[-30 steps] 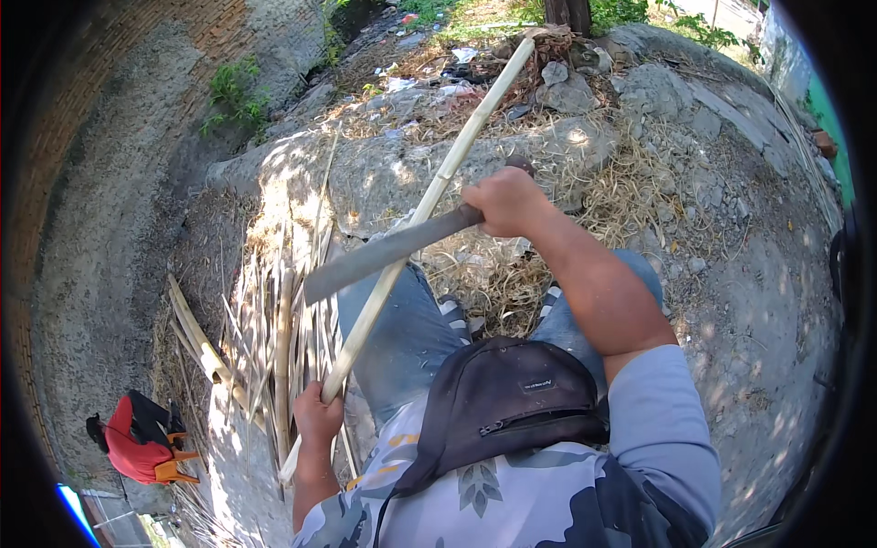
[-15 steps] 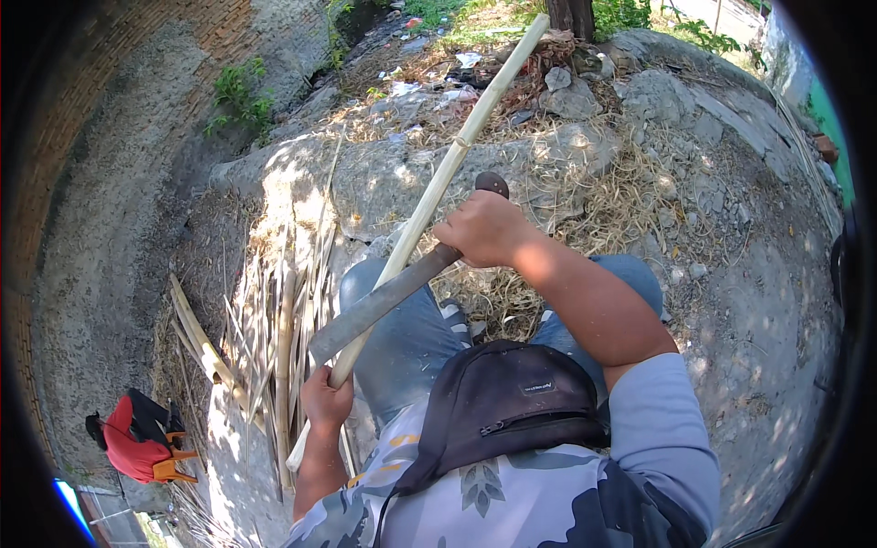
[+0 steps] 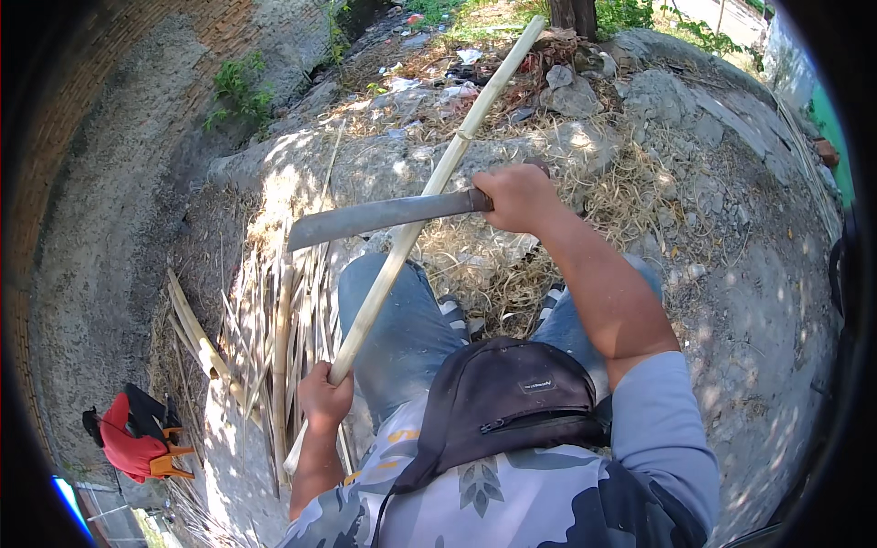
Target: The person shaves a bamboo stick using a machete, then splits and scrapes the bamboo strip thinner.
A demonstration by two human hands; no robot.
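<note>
A long, pale bamboo strip (image 3: 395,258) slants across my left thigh, its far end up and to the right. My left hand (image 3: 326,396) is closed around its lower part, with a short end sticking out below the fist. My right hand (image 3: 519,199) grips the dark handle of a machete (image 3: 384,220). The broad grey blade points left and crosses over the strip below its node; whether its edge touches the strip I cannot tell.
Split bamboo pieces (image 3: 283,347) lie in a pile on the left. Curly shavings (image 3: 480,256) cover the ground between and beyond my feet. A black bag (image 3: 512,388) rests on my front. Farther left, a person in red (image 3: 135,440) sits on an orange chair (image 3: 172,461). Rocks (image 3: 568,91) lie ahead.
The machete has moved up along the strip, away from my left hand, and its blade has turned nearer to level. My right hand has shifted right; my left hand stays in nearly the same place.
</note>
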